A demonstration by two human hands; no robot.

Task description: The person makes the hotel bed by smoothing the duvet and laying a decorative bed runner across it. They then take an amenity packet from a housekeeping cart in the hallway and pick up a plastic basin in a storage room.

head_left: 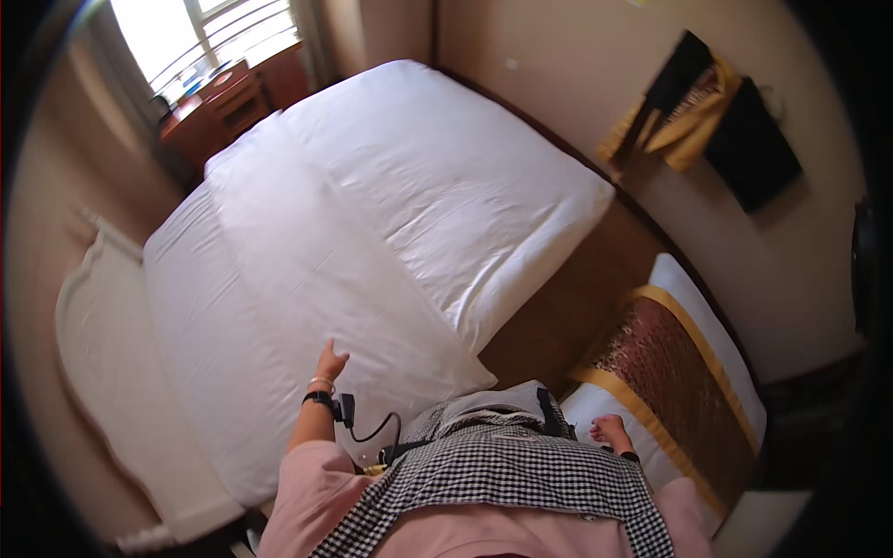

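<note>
My left hand point(332, 360) is over the near part of a big bed, with the thumb and a finger apart and nothing held. Beneath it spreads a white duvet point(270, 214), folded back in a wide band, with wrinkles across it; whether the hand touches it I cannot tell. On my other side, my right hand point(609, 431) hangs low with its fingers loosely bent and apart, holding nothing I can see. Nearest to it lies a second bed's patterned brown bed runner point(665, 358) with yellow borders, across white bedding point(737, 358).
A white headboard point(102, 325) stands at the left. Brown floor point(549, 307) runs between the beds. By the window is a wooden desk point(223, 107). Yellow and dark cloths point(693, 121) are at the right wall. A cable point(377, 430) hangs by my left wrist.
</note>
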